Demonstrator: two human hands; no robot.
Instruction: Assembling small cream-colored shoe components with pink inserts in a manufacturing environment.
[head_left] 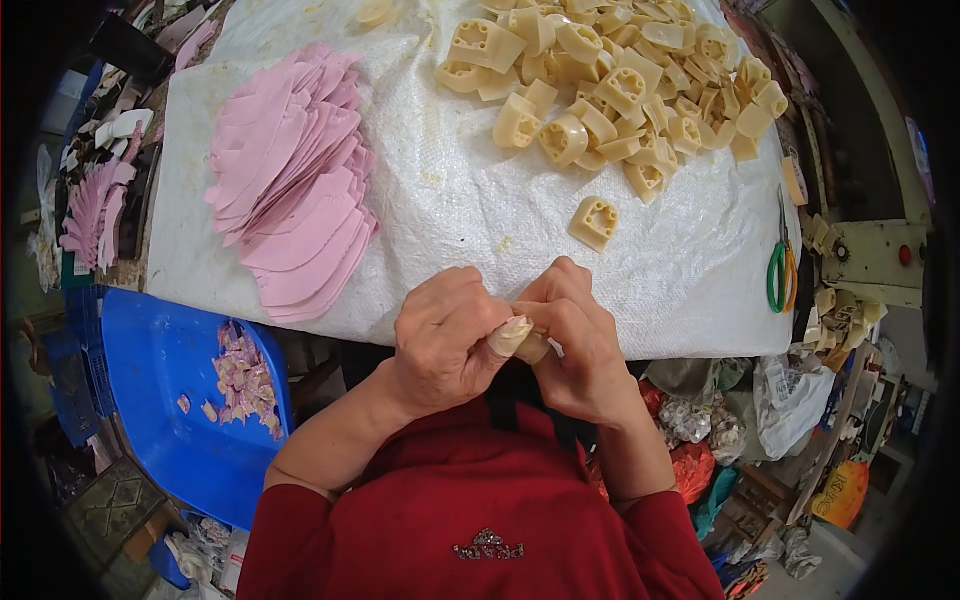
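Observation:
My left hand [445,335] and my right hand [580,340] meet just over the table's near edge, both with fingers curled tight. A beige plastic shoe heel [536,349] shows partly between them, mostly hidden by my fingers. Pale wrapping covers my left thumb, which presses close against the piece. Beyond my right hand a single beige heel [596,223] lies by itself, its hollowed face with holes turned up. A fanned stack of pink cut sheets [300,190] rests to the left of my hands.
A heap of beige heels [620,85] covers the far right of the white woven sheet [440,200]. Scissors [780,272] with green and orange handles lie at the right edge. A blue tub [180,440] with patterned scraps [245,380] stands below left. Bags [790,400] crowd the lower right.

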